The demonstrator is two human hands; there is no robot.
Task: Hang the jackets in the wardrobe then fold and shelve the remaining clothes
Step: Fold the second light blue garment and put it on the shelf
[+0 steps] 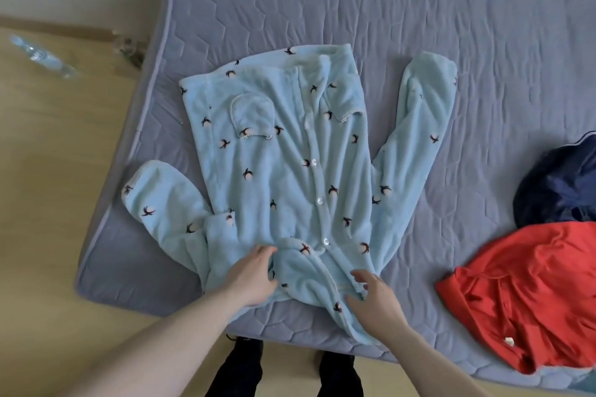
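Note:
A light blue fleece pajama top (283, 151) with small dark bird prints and white buttons lies spread face up on the grey quilted mattress (419, 26), collar toward me, both sleeves out to the sides. My left hand (254, 274) grips the left collar flap. My right hand (374, 296) rests with relaxed fingers on the right collar edge. A red shirt (529, 296) lies crumpled at the right, with a dark navy garment (558, 184) just beyond it.
The mattress sits on a light wooden floor (58, 145); its near edge is just in front of my dark-socked feet (245, 364). A clear plastic bottle (42, 56) lies on the floor at the far left. The far half of the mattress holds no clothes.

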